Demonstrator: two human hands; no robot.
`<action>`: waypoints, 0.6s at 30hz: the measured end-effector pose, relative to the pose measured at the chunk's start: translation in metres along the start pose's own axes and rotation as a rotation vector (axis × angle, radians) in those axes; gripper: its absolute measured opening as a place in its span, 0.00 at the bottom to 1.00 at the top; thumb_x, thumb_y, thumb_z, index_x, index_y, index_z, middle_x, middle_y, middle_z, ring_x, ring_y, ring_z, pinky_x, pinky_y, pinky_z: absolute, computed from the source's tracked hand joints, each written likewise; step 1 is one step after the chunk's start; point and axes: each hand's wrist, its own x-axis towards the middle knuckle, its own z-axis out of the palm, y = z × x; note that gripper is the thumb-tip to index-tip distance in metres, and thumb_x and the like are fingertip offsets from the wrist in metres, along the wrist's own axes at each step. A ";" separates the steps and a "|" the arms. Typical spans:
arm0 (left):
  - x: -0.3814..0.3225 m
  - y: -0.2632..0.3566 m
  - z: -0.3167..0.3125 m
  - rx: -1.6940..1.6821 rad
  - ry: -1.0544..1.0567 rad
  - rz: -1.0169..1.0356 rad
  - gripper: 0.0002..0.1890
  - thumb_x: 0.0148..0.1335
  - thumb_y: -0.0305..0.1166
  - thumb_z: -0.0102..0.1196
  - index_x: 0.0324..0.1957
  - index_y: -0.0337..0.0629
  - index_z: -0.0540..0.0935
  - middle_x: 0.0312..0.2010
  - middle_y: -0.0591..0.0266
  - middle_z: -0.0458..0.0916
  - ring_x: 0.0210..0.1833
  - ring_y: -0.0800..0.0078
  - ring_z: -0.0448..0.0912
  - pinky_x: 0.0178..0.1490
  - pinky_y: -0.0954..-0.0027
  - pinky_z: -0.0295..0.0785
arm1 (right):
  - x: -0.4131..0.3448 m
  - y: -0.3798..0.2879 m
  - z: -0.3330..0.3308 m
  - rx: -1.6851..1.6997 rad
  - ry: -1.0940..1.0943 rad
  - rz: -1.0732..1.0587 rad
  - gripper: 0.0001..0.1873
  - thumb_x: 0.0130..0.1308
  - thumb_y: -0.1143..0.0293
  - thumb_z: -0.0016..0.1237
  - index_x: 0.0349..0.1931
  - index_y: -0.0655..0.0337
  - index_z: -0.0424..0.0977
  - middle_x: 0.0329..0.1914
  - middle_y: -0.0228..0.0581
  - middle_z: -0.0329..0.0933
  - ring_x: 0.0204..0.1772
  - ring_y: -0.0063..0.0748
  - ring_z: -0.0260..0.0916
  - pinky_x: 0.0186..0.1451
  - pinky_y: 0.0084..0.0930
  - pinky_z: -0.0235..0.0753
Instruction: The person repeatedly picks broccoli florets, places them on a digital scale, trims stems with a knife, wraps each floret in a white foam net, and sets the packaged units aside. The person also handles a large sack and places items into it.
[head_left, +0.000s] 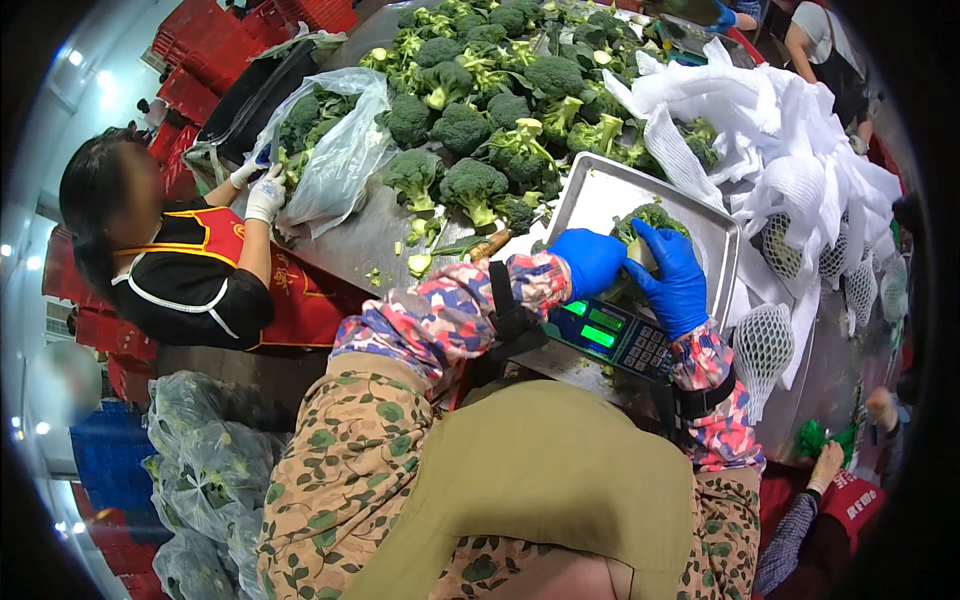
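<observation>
My left hand and my right hand, both in blue gloves, are at a broccoli head over the metal tray of a digital scale. The right thumb and fingers hold the stem from the right; the left hand is closed at the stem's left side, and what it grips is hidden. Below the tray, the scale's panel shows lit green displays and a keypad. A brown-handled tool lies left of the tray, partly hidden by my left sleeve. White foam net sleeves are heaped to the right.
Loose broccoli heads cover the metal table ahead. At the left a person in white gloves handles broccoli by a plastic bag. Netted broccoli lies right. Filled plastic bags stand lower left. Another person's hand is lower right.
</observation>
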 end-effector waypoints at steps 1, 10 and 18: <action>0.003 -0.002 -0.004 0.021 -0.035 0.032 0.10 0.56 0.39 0.54 0.36 0.48 0.83 0.32 0.51 0.82 0.38 0.51 0.81 0.41 0.55 0.76 | -0.001 0.000 0.000 -0.004 -0.016 -0.004 0.29 0.56 0.60 0.58 0.60 0.49 0.69 0.46 0.45 0.72 0.50 0.46 0.70 0.50 0.36 0.72; 0.012 -0.014 -0.002 -0.115 -0.202 0.097 0.18 0.59 0.48 0.51 0.43 0.46 0.79 0.37 0.48 0.82 0.43 0.49 0.80 0.47 0.55 0.74 | -0.006 0.002 0.001 0.065 -0.044 -0.001 0.29 0.56 0.59 0.59 0.60 0.50 0.69 0.47 0.46 0.71 0.51 0.48 0.69 0.52 0.36 0.71; 0.032 -0.038 -0.016 -0.310 -0.445 0.363 0.29 0.57 0.60 0.56 0.43 0.43 0.81 0.33 0.52 0.83 0.38 0.58 0.81 0.44 0.63 0.73 | 0.002 -0.015 0.002 -0.007 -0.137 -0.079 0.25 0.53 0.57 0.60 0.52 0.50 0.73 0.41 0.44 0.73 0.45 0.50 0.69 0.48 0.39 0.71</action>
